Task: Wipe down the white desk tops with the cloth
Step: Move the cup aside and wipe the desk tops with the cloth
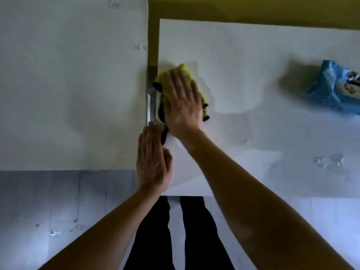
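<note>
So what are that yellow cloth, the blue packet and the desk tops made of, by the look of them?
The cloth looks like soft microfibre: matte yellow, bunched under the right hand. The blue packet seems thin plastic film: glossy and crinkled. The right desk top and left desk top look like smooth white laminate, though that's uncertain.

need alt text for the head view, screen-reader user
Seen from above, the right hand presses a yellow cloth flat at the left edge of the right desk. The left hand rests flat by the gap beside the left desk. A blue packet lies at far right.
</note>
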A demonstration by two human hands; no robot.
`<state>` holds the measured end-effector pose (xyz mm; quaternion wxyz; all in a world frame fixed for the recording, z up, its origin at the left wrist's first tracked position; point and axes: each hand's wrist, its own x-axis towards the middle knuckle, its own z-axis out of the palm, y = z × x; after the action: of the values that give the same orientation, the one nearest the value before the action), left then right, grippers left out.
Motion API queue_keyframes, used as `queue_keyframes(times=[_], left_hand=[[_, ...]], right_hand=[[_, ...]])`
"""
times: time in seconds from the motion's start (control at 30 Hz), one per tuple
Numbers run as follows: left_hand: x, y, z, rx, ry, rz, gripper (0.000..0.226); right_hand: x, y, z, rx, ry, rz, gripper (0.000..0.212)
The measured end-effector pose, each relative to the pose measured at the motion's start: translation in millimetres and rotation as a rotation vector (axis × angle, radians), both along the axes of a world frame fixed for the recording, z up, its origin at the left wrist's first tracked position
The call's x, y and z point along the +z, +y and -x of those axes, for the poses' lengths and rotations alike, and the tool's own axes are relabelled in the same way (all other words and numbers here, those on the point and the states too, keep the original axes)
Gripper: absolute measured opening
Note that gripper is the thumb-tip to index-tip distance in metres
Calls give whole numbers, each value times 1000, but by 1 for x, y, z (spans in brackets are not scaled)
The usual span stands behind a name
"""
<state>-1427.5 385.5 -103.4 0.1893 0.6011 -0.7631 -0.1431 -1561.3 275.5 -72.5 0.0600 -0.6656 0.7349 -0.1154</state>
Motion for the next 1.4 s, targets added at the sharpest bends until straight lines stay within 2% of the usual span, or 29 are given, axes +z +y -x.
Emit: queue_keyframes(times=[0.07,0.17,0.3,0.4,0.47,0.57,0.73,0.8,0.9,0.97,1.03,1.17,1.3,1.4], left_hand=[[-2,1,-3,19,-9,-27,63],[-3,0,-8,-36,18,-25,62],[-2,-1,-9,-45,50,-16,60],[-2,-1,-5,-16,89,2,58],[-1,-1,-4,-2,113,-5,57],[1,-4,-7,-17,159,-43,58],[16,-20,-26,-80,303,-128,52],[24,-30,-35,-89,319,-169,52],[28,-29,-39,-171,244,-114,49],[23,-24,-40,-247,202,-65,46],[18,-24,-42,-323,160,-19,40],[17,-23,-47,-457,60,28,39],[16,-32,-49,-417,75,20,45],[23,-36,-47,-398,94,-12,47]], right_hand=[[0,0,-12,83,-27,22,58],[-3,11,15,116,-12,24,56],[-9,55,96,-195,-15,94,54],[-2,99,159,-378,-9,-24,57],[2,109,168,-485,-9,-60,57],[1,98,132,-526,-1,-37,57],[5,94,-27,-229,-5,-58,64],[6,102,-63,-163,-29,-97,68],[4,110,-48,-83,-36,-90,67],[1,121,-17,-118,6,-104,61],[-3,144,28,-302,47,-84,57],[-2,189,103,-613,-32,-41,58],[0,175,56,-701,-7,-48,64],[0,164,-41,-452,-49,-115,73]])
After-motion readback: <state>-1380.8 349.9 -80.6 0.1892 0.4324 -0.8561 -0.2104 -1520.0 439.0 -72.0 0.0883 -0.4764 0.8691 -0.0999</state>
